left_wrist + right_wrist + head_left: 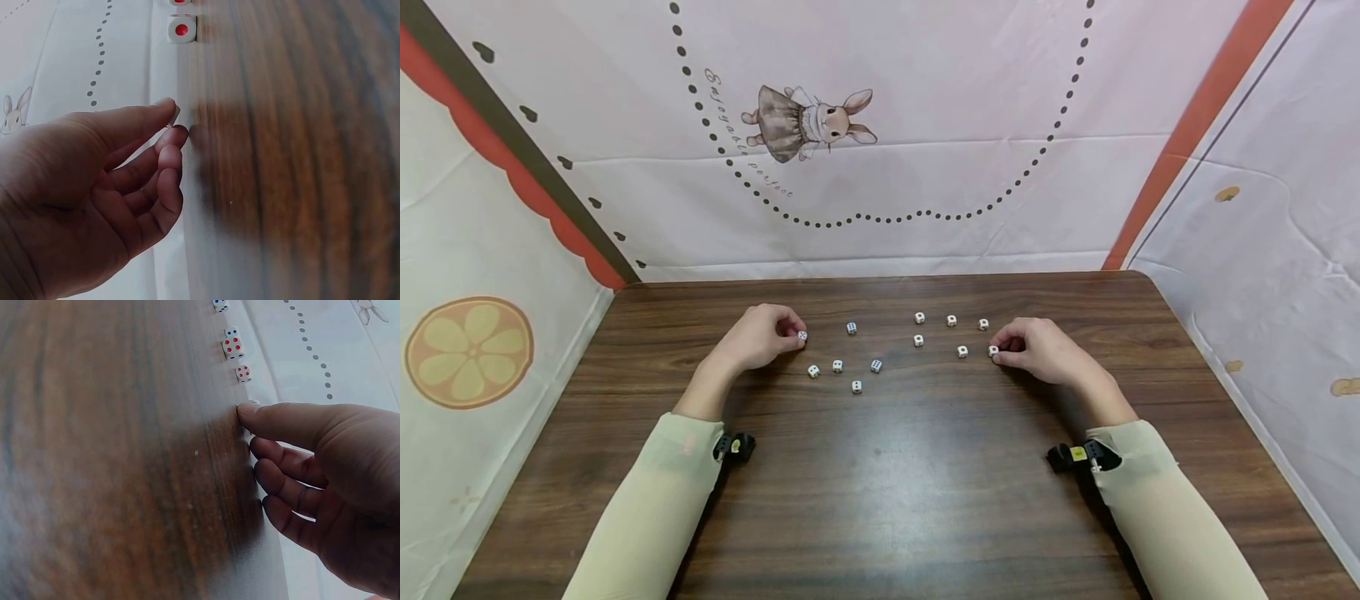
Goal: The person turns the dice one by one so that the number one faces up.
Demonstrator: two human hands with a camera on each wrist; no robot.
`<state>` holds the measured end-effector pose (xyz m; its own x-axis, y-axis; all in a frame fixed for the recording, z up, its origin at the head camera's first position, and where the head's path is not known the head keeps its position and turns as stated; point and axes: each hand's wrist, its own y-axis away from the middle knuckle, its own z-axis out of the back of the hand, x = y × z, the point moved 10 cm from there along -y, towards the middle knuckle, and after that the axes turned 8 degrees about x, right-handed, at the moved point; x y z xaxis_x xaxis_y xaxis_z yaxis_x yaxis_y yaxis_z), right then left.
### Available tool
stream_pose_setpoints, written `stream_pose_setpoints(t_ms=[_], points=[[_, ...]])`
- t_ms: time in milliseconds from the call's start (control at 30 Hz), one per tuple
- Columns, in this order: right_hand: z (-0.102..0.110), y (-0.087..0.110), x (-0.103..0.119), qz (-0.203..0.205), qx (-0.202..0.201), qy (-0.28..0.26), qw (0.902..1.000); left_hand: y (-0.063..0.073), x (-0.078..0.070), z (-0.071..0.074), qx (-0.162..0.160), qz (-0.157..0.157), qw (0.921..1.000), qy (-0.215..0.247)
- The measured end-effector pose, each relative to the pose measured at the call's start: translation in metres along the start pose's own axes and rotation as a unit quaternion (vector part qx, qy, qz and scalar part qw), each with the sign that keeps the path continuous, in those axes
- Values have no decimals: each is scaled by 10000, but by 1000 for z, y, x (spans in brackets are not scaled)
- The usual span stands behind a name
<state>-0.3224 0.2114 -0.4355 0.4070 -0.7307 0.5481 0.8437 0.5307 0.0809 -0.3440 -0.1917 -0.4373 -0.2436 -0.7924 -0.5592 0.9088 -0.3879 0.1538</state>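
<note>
At the left of the spread of dice, my left hand [766, 335] pinches a white die [802, 335] between thumb and fingertips. In the left wrist view only a pale edge of that die [175, 115] shows past the thumb. My right hand [1039, 350] holds another white die [993, 351] at its thumb and fingertips, at the right end of the spread. The right wrist view mostly hides this die behind the thumb [281, 420]. Close to the left hand lie a die [813, 372] and a second die [852, 328]. Nearest the right hand are two dice, one farther back [983, 324] and one to its left [962, 352].
Several more dice lie in the middle of the brown wooden table [880, 483], among them one nearest me [857, 387] and one farther back [920, 317]. A printed cloth [925, 183] rises along the table's far edge and both sides.
</note>
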Motion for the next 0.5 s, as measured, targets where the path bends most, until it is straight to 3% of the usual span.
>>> stream_pose_setpoints(t_ms=[233,500], points=[[1,-1,1,25,-1,20,10000,3,0,2,-65,-103,9999,110],[0,0,0,8,-6,-8,10000,4,4,0,46,-7,9999,105]])
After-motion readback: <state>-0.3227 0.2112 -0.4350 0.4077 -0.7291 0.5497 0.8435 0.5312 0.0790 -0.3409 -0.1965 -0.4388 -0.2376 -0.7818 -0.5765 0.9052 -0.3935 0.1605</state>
